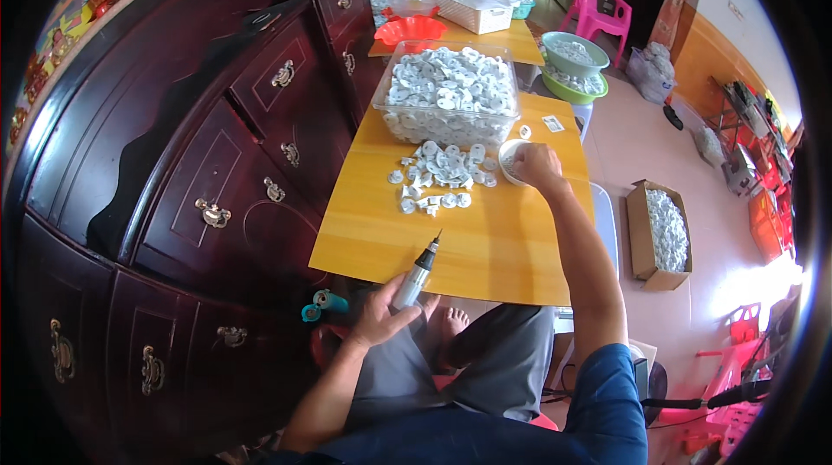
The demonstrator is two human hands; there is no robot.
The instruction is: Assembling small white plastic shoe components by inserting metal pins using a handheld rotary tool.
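Smooth yellow table [364, 231], clear plastic tub [446, 123] toward its far edge. The right hand [539, 167] dips into a round bowl [506, 172] near the right edge; its pinch I cannot tell. The left hand [380, 316] wraps a cylindrical driver [414, 279] by the near edge, tip best kept clear of knobby parts [448, 164].

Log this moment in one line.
left hand holds grey-black pointed tool | right hand at white bowl | yellow table: loose white parts, clear bin
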